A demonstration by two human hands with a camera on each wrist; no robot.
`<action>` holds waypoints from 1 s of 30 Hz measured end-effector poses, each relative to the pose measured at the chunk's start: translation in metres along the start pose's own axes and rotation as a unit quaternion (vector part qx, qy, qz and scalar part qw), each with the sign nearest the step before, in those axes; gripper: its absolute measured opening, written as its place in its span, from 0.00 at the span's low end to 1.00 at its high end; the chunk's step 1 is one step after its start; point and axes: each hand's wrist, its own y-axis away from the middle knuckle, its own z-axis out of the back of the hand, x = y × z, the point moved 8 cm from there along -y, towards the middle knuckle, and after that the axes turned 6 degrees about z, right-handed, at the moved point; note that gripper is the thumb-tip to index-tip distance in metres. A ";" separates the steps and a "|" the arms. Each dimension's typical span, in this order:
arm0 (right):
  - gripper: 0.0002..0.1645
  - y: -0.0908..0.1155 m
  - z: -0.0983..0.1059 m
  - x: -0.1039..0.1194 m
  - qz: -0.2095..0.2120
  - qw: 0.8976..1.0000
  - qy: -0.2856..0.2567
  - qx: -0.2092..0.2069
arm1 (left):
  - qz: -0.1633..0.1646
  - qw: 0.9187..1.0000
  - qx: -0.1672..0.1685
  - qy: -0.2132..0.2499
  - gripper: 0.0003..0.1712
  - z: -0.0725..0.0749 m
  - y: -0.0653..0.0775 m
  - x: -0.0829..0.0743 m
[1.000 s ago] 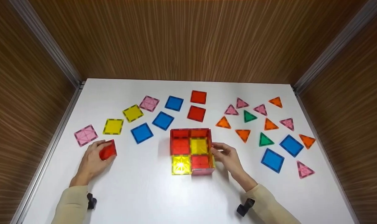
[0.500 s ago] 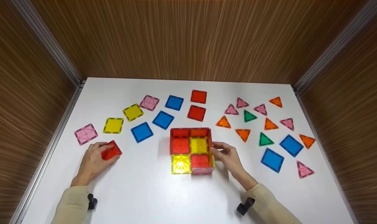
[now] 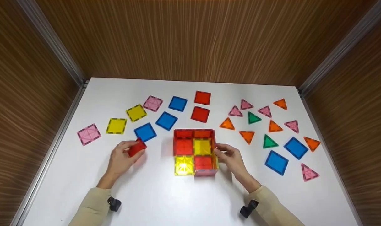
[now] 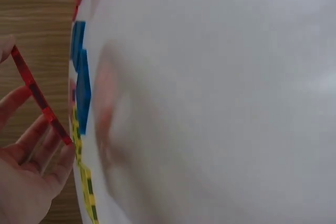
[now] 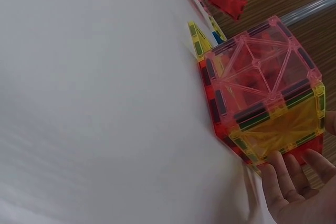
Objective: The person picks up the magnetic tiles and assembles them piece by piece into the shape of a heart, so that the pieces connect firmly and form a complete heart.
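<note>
With left hand point(image 3: 120, 159) we pinch red tile point(image 3: 137, 148) by edges, likely sparing face; right hand point(image 3: 231, 159), loose-fingered, touches tile box point(image 3: 202, 147), seemingly steadying it, well off table's point(image 3: 165, 201) far edge.

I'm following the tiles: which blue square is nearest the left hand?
The leftmost blue square, just beyond the red tile the left hand holds; the other four lie farther away.
</note>
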 end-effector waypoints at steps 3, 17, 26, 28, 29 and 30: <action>0.23 0.000 -0.001 -0.001 -0.004 1.000 0.002 0.001 | 0.018 0.999 0.006 0.040 0.28 -0.016 0.007 -0.006; 0.23 0.000 -0.002 -0.001 -0.011 1.000 -0.004 -0.004 | 0.081 0.980 0.067 0.167 0.21 -0.081 0.042 -0.027; 0.25 -0.002 -0.003 -0.003 -0.013 1.000 -0.005 0.001 | 0.126 0.967 0.105 0.193 0.28 -0.111 0.047 -0.030; 0.25 -0.002 -0.003 -0.002 -0.010 1.000 -0.007 -0.001 | 0.134 0.964 0.111 0.201 0.29 -0.117 0.046 -0.030; 0.25 -0.002 -0.003 -0.002 -0.009 1.000 -0.008 0.000 | 0.139 0.962 0.114 0.204 0.29 -0.119 0.045 -0.031; 0.25 -0.001 -0.003 -0.002 -0.008 1.000 -0.009 0.001 | 0.142 0.961 0.115 0.207 0.30 -0.122 0.044 -0.031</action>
